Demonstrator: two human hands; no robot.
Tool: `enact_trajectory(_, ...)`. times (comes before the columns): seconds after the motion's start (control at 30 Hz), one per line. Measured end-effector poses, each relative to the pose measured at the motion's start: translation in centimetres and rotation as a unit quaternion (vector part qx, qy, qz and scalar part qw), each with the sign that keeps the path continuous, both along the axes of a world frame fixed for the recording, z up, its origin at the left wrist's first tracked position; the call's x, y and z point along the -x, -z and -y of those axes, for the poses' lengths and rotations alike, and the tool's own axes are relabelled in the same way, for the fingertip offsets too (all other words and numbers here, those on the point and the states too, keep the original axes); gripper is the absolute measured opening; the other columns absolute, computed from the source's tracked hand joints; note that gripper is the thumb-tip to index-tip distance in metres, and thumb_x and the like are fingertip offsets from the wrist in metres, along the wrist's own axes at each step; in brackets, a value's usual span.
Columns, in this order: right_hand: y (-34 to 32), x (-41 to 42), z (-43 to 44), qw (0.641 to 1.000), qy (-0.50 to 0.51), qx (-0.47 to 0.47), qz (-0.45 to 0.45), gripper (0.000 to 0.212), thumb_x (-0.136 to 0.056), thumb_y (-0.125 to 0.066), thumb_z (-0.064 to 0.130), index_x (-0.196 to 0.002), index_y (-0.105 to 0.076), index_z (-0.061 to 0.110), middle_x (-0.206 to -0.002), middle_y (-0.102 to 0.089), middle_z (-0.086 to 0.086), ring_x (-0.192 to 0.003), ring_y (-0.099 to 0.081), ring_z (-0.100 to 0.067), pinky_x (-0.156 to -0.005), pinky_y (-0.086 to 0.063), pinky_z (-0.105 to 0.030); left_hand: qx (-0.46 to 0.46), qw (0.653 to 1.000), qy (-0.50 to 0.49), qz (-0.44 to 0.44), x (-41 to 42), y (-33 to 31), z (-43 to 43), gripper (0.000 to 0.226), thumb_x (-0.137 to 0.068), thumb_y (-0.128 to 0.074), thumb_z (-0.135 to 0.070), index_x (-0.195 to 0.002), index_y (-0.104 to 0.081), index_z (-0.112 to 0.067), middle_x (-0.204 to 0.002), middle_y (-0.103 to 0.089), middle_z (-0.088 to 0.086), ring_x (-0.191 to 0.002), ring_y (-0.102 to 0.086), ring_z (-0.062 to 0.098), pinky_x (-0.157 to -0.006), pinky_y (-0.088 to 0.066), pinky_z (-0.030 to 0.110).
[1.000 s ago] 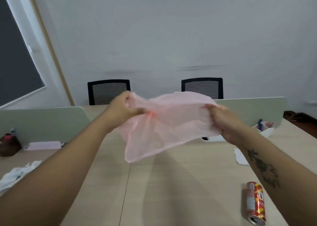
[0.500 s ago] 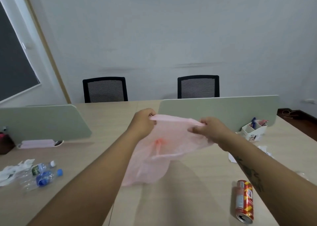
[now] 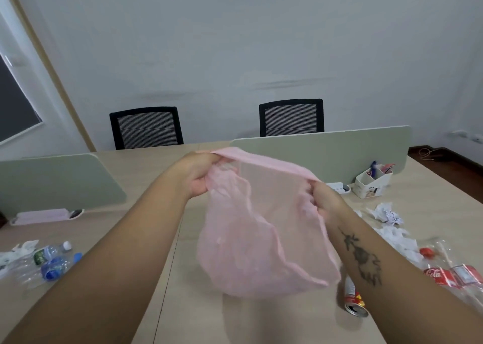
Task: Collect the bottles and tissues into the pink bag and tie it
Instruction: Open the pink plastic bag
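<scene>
On the left of the table lie a white tissue and two clear plastic bottles, both on their sides. In the middle, the left hand grips one side of the pink bag at its rim, fingers curled into the film. The bag hangs open above the table. The right hand grips the opposite rim. Beneath that forearm lies a red can. Farther right are crumpled tissues and a cola bottle.
</scene>
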State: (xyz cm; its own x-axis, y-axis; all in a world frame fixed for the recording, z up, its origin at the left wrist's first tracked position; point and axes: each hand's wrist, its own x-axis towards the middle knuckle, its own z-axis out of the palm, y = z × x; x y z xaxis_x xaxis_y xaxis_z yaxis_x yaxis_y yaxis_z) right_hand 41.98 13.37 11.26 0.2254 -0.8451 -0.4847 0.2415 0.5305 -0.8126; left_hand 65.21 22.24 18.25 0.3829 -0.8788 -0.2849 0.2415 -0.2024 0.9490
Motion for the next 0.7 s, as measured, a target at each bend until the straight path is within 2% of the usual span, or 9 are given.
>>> enact_trajectory(0.13, -1.1, 1.3, -1.5, 0.963, -0.156, 0.141, -0.169, 0.027, -0.097, -0.056, 0.03, -0.073, -0.053, 0.02, -0.058, -0.048, 0.004, -0.029, -0.044, -0.005, -0.029, -0.034, -0.013, 0.049, 0.992, -0.015, -0.112, -1.2, 0.1, -1.2, 0.027, -0.105, -0.044, -0.01, -0.109, -0.069, -0.001, -0.1, -0.077, 0.012, -0.077, -0.076, 0.022, -0.07, -0.064, 0.034)
enact_trajectory(0.23, -0.2, 1.4, -2.0, 0.967, -0.23, 0.092, -0.053, 0.027, -0.09, -0.067, 0.035, -0.076, -0.062, 0.013, -0.06, -0.057, -0.001, -0.045, -0.052, -0.012, -0.045, -0.045, -0.021, 0.064, 0.993, -0.034, -0.089, -2.1, 0.5, -2.1, 0.031, -0.106, -0.043, -0.018, -0.117, -0.069, -0.004, -0.108, -0.076, 0.011, -0.086, -0.076, 0.021, -0.072, -0.063, 0.033)
enact_trajectory(0.3, -0.2, 1.1, -2.0, 0.97, -0.226, 0.088, 0.024, 0.025, -0.094, -0.062, 0.03, -0.097, -0.069, 0.006, -0.081, -0.072, -0.006, -0.062, -0.067, -0.015, -0.055, -0.056, -0.028, 0.056, 0.997, -0.048, -0.026, -2.8, 0.7, -2.4, 0.03, -0.104, -0.049, -0.016, -0.125, -0.065, -0.002, -0.114, -0.074, 0.014, -0.089, -0.074, 0.024, -0.077, -0.063, 0.037)
enact_trajectory(0.37, -0.5, 0.9, -1.8, 0.971, -0.203, 0.111, 0.065, 0.029, -0.097, -0.056, 0.031, -0.113, -0.069, 0.009, -0.105, -0.073, -0.004, -0.083, -0.071, -0.017, -0.073, -0.061, -0.034, 0.005, 0.994, -0.029, 0.103, -3.4, 0.6, -2.9, 0.03, -0.099, -0.055, -0.012, -0.128, -0.063, -0.004, -0.11, -0.074, 0.011, -0.09, -0.073, 0.024, -0.083, -0.062, 0.041)
enact_trajectory(0.47, -1.2, 0.5, -1.4, 0.963, -0.208, 0.16, 0.053, 0.03, -0.1, -0.05, 0.032, -0.113, -0.068, 0.011, -0.107, -0.074, -0.006, -0.091, -0.071, -0.02, -0.086, -0.057, -0.038, -0.072, 0.942, 0.05, 0.325, -3.0, 0.1, -3.6, 0.033, -0.092, -0.07, -0.023, -0.123, -0.06, -0.016, -0.112, -0.072, 0.003, -0.098, -0.071, 0.023, -0.084, -0.061, 0.042)
enact_trajectory(0.57, -2.4, -0.5, -1.4, 0.956, -0.183, 0.23, -0.013, 0.025, -0.101, -0.049, 0.032, -0.112, -0.065, 0.014, -0.106, -0.072, -0.01, -0.089, -0.07, -0.021, -0.084, -0.056, -0.041, -0.042, 0.88, 0.022, 0.472, -1.2, 0.0, -3.1, 0.053, -0.082, -0.082, -0.03, -0.126, -0.053, -0.028, -0.108, -0.062, -0.001, -0.097, -0.062, 0.021, -0.073, -0.05, 0.026)
enact_trajectory(0.63, -2.8, -1.0, -1.4, 0.957, -0.151, 0.247, -0.013, 0.022, -0.101, -0.049, 0.032, -0.111, -0.064, 0.018, -0.105, -0.073, -0.008, -0.087, -0.071, -0.02, -0.08, -0.058, -0.039, -0.017, 0.84, -0.006, 0.542, -0.2, 0.7, -2.5, 0.018, -0.088, -0.075, -0.027, -0.099, -0.062, -0.023, -0.089, -0.06, -0.001, -0.084, -0.056, 0.022, -0.058, -0.038, 0.021)
enact_trajectory(0.67, -2.8, -1.0, -1.5, 0.959, -0.144, 0.243, -0.011, 0.023, -0.101, -0.049, 0.032, -0.109, -0.065, 0.018, -0.101, -0.074, -0.006, -0.083, -0.071, -0.018, -0.078, -0.059, -0.037, -0.012, 0.843, -0.025, 0.536, 0.1, 1.1, -2.4, 0.014, -0.092, -0.07, -0.026, -0.083, -0.061, -0.019, -0.077, -0.057, -0.001, -0.077, -0.052, 0.023, -0.054, -0.034, 0.023)
enact_trajectory(0.7, -2.7, -0.9, -1.5, 0.96, -0.149, 0.236, -0.013, 0.026, -0.101, -0.048, 0.034, -0.106, -0.067, 0.017, -0.095, -0.075, -0.006, -0.079, -0.072, -0.017, -0.075, -0.059, -0.036, -0.008, 0.872, -0.046, 0.487, 0.1, 1.6, -2.3, 0.021, -0.094, -0.067, -0.025, -0.075, -0.062, -0.017, -0.071, -0.055, 0.0, -0.072, -0.05, 0.023, -0.054, -0.033, 0.026)
